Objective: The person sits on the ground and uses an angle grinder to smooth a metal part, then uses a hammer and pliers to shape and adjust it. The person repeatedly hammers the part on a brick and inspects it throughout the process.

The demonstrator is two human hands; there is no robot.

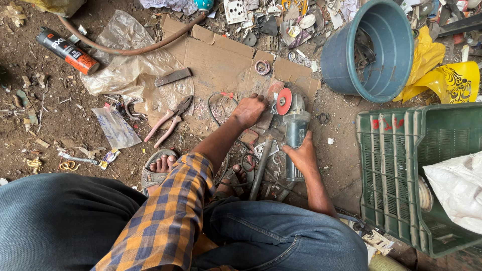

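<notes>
I sit on the dirt floor over a flattened cardboard sheet [221, 62]. My right hand [301, 153] grips the grey body of an angle grinder [292, 128] with a red disc [284, 102] at its front. My left hand [249, 109] presses down on a small metal piece right beside the disc; the piece itself is mostly hidden under my fingers. A metal rod [261, 168] and loose wires lie between my feet, below the grinder.
Red-handled pliers [170, 120] lie left of my left hand. A blue plastic tub [374, 47] stands at upper right, a green crate [416, 170] with a white bag at right. A spray can [68, 50], crumpled clear plastic, a hose and scattered scrap lie around.
</notes>
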